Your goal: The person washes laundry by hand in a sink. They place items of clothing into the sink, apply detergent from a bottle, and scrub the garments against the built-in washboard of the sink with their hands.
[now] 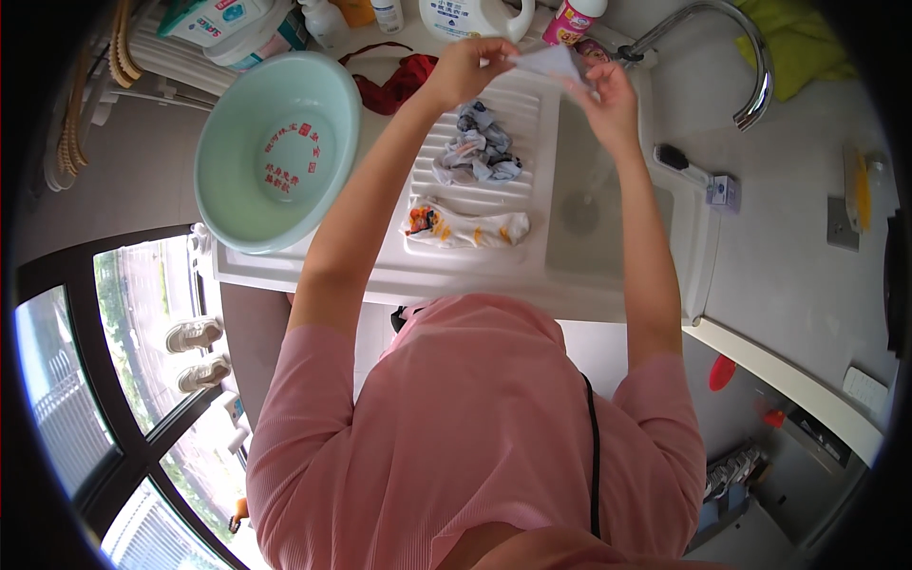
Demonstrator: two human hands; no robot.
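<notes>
A thin, pale, whitish piece, perhaps fabric [552,63], is stretched between my hands above the far side of the sink; motion blurs it slightly. My left hand [470,68] pinches its left end. At the other end, the fingers of my right hand [609,96] grip it. Below them, a crumpled heap of light-blue and dark cloth [477,153] lies on the ribbed washboard [524,114]. Nearer my body, a white sock [470,226] with orange and yellow patches lies flat across the ridges. To the right sits the sink basin [598,206].
A pale green plastic tub [278,206] stands left, beside a dark red cloth [399,84]. Detergent bottles [474,18] line the back. The chrome faucet [761,78] arches at right, near a yellow-green cloth [784,50]. A brush [680,162] and small box [724,192] edge the sink.
</notes>
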